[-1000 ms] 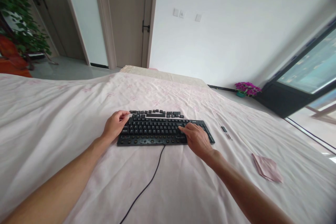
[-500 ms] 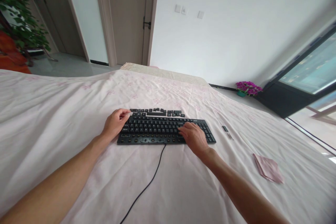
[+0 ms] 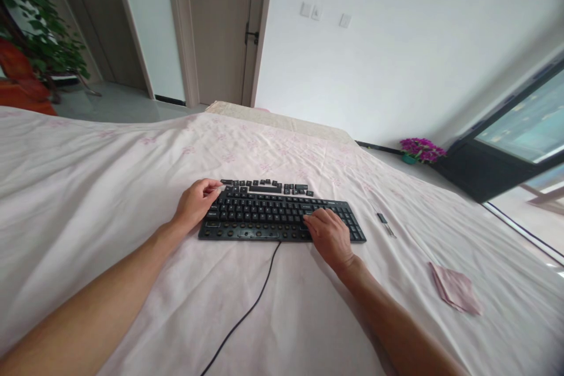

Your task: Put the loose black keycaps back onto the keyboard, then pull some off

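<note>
Centrally laid: black keyboard, near rows bare of caps

Nearest, lower centre of the frame: a thin black cable runs up over the pale sheet to the keyboard's near edge. Lower right, a folded pink cloth, well apart.

Keyboard lies flat in the middle of the frame. Rows closest to the viewer show bare sockets; rows beyond them are capped. Right hand bent over its right part, thumb and fingers drawn together at the keys; cannot tell whether that grip has a cap or only rests. Left hand at the upper left corner, thumb and forefinger pinched on a small pale thing, too small to identify.

Right of the keyboard, a slim tool, dark body, wire-like end. Just past the far edge, loose keycaps in uneven lines, one of them long.

Handling, my judgement: board light and stiff, liable to slide on soft cloth; best held by the frame ends. Caps light, smooth, easily dropped; pinch by opposite sides. Bare sockets probably delicate.

Far off: magenta flowers right, door upper left of centre.
</note>
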A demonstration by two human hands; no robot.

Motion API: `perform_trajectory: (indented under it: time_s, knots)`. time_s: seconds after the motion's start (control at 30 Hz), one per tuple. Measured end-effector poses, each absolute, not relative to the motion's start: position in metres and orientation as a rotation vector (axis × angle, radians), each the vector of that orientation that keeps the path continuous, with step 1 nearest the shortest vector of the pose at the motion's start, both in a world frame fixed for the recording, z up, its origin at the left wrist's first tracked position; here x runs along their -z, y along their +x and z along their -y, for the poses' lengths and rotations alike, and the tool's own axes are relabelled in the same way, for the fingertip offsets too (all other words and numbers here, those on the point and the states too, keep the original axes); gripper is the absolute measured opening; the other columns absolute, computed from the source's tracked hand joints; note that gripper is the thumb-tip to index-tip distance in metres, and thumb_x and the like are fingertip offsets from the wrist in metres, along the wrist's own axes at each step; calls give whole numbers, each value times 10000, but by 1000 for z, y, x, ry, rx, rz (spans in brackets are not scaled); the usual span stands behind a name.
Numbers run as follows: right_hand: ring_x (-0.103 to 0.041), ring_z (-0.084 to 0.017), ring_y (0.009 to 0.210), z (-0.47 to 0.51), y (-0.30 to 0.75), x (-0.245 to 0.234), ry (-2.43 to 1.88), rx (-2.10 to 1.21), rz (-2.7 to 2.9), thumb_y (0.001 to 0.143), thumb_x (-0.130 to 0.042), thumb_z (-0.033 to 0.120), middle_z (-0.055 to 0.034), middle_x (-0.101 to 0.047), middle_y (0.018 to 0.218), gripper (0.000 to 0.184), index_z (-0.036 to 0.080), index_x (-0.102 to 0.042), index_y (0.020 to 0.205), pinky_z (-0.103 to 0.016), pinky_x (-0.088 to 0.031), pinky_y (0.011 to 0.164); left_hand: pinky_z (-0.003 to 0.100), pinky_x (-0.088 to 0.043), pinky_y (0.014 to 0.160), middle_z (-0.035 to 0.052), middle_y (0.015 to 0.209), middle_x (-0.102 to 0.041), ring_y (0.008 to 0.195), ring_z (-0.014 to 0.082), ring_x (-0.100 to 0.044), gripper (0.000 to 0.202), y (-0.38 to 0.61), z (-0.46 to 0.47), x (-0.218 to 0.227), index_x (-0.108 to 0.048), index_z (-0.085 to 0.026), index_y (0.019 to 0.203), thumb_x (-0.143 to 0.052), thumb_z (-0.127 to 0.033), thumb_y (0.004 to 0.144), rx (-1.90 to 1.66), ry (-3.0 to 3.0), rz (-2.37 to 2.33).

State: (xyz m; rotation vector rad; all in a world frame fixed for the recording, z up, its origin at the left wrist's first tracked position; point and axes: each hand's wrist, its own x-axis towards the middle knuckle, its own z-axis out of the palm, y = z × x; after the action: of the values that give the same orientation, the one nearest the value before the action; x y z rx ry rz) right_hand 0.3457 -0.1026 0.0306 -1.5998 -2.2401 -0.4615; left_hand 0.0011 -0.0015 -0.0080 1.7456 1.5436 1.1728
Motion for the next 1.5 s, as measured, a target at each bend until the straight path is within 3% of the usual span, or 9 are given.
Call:
perform_trajectory:
  time_s: [0.17, 0.33, 0.57, 0.93, 1.5]
  knots:
    - [-502, -156, 780, 105, 346, -31, -1568, 532, 2319, 962, -446, 245, -37, -621, 821, 260, 227, -705, 945, -278, -346, 744, 307, -493, 841, 41, 997, -706, 870, 196, -644, 318, 2, 3, 6, -672, -220, 988, -567, -441, 785, -1176, 1731, -1543]
    - [-494, -159, 759, 104, 345, -28, -1575, 631, 2319, 953, -452, 229, -34, -605, 781, 276, 217, -689, 812, -299, -333, 733, 306, -491, 838, 36, 999, -706, 867, 194, -643, 299, 2, 3, 5, -674, -225, 978, -564, -429, 790, -1169, 1742, -1537]
    - [-486, -178, 782, 108, 345, -27, -1577, 671, 2380, 947, -458, 219, -31, -607, 806, 229, 225, -687, 953, -317, -324, 731, 307, -494, 824, 40, 994, -710, 856, 197, -644, 308, 2, 4, 5, -680, -220, 975, -565, -432, 784, -1170, 1734, -1537]
    - [-493, -188, 842, 115, 340, -30, -1638, 473, 2346, 909, -452, 136, -63, -611, 913, 302, 209, -664, 1113, -305, -366, 761, 310, -492, 829, 30, 1019, -710, 865, 198, -647, 285, 1, 3, 6, -685, -230, 978, -550, -403, 796, -1145, 1749, -1540]
    - [-500, -204, 919, 114, 341, -45, -1652, 262, 2353, 842, -476, 46, -56, -644, 965, 357, 233, -709, 1039, -319, -375, 802, 311, -481, 828, 13, 1034, -707, 865, 196, -648, 268, 2, 5, 3, -684, -246, 968, -523, -389, 810, -1112, 1794, -1579]
